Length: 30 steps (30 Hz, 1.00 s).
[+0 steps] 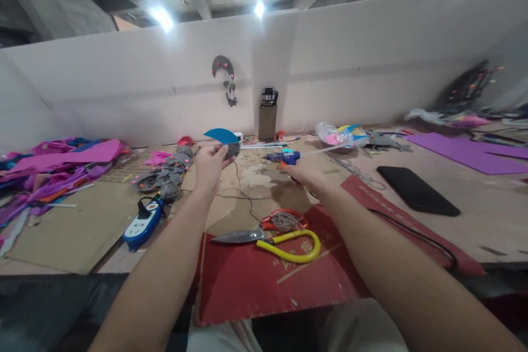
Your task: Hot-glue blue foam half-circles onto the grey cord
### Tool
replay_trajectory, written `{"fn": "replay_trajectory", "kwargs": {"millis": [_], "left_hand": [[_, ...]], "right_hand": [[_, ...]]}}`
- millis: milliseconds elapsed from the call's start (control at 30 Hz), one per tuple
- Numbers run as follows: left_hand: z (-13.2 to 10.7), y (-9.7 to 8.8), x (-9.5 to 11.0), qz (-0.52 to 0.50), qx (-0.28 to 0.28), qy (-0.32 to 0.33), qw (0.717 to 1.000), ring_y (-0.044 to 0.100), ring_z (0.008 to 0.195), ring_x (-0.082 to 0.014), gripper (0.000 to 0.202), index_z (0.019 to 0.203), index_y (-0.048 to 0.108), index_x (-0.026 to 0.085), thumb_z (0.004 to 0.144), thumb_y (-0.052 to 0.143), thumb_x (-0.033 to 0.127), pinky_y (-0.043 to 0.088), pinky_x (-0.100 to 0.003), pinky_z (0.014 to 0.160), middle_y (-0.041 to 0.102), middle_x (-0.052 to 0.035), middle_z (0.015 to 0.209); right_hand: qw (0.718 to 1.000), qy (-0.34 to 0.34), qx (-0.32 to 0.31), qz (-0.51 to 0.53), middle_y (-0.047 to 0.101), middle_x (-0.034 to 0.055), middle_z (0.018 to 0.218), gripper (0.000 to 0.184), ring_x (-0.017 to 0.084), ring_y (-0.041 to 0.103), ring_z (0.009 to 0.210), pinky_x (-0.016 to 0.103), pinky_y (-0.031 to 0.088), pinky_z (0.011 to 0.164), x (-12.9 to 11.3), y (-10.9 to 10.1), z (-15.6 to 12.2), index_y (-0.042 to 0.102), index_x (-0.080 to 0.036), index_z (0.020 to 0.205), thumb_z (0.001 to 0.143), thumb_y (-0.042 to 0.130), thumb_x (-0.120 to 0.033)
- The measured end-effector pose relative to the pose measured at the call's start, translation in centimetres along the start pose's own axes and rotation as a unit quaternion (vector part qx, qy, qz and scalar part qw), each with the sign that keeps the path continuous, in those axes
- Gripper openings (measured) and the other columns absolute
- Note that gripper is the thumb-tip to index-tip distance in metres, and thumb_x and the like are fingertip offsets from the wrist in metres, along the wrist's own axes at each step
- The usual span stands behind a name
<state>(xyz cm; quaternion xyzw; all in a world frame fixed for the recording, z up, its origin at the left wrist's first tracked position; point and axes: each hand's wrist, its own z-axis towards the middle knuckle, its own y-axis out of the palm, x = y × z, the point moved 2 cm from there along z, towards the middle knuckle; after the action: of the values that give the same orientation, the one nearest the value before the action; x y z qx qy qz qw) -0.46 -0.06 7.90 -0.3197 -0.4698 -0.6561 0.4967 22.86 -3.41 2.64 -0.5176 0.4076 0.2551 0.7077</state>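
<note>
My left hand (212, 162) pinches a blue crescent-shaped piece (223, 134) above the table. Grey yarn (234, 148) is wrapped around its lower right end, and a strand trails down from it toward the scissors. In my right hand (303, 172) is a blue glue gun (289, 157), its nozzle pointing left and a long glue stick (325, 149) sticking out behind. Below both hands, scissors (289, 242) with one yellow and one red handle lie on red cardboard (256, 291). A small bundle of yarn (286, 221) rests on the red handle.
At left are a power strip (143, 225), grey yarn pieces (169, 170) and a heap of coloured scraps (70, 162). A bottle (268, 115) stands by the wall. To the right lie a black phone (416, 190), a cable (416, 231) and a purple sheet (466, 151).
</note>
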Motion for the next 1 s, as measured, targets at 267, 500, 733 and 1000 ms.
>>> {"fn": "replay_trajectory", "kwargs": {"millis": [267,500,733,1000], "left_hand": [[0.4,-0.6,-0.9,0.011,0.019,-0.003,1.0,0.056,0.062,-0.0088,0.023,0.067,0.058,0.011,0.06,0.072,0.028,0.056,-0.031,0.065,0.055,-0.0002,0.068],[0.3,-0.5,-1.4,0.04,0.014,0.001,0.999,0.051,0.058,-0.0062,0.025,0.062,0.058,0.011,0.058,0.073,0.031,0.056,-0.029,0.064,0.049,0.0018,0.065],[0.3,-0.3,-1.7,0.088,0.003,0.011,0.996,0.051,0.059,-0.0068,0.025,0.065,0.061,0.011,0.061,0.07,0.033,0.055,-0.025,0.061,0.05,0.0009,0.065],[0.2,-0.2,-1.6,0.105,0.002,-0.003,0.994,0.057,0.059,-0.0096,0.019,0.067,0.063,0.012,0.062,0.068,0.029,0.055,-0.029,0.064,0.057,-0.0009,0.065]], "right_hand": [[0.971,-0.105,-0.023,0.212,0.06,0.0038,0.082,0.023,0.015,0.058,0.064,0.027,0.049,0.054,-6.1,-0.3,-3.3,0.051,-0.023,0.087,0.066,0.051,-0.013],[0.927,-0.189,-0.111,0.304,0.06,0.002,0.088,0.025,0.009,0.049,0.054,0.024,0.044,0.045,-7.2,0.5,-4.7,0.047,-0.023,0.095,0.072,0.051,-0.017],[0.942,-0.244,-0.087,0.211,0.057,-0.0004,0.077,0.02,0.009,0.044,0.052,0.025,0.04,0.047,-6.3,1.4,-4.3,0.049,-0.021,0.095,0.076,0.051,-0.026],[0.946,-0.291,-0.052,0.136,0.056,0.0021,0.075,0.025,0.016,0.051,0.066,0.032,0.046,0.064,-6.4,1.6,-4.4,0.049,-0.019,0.102,0.078,0.05,-0.027]]}}
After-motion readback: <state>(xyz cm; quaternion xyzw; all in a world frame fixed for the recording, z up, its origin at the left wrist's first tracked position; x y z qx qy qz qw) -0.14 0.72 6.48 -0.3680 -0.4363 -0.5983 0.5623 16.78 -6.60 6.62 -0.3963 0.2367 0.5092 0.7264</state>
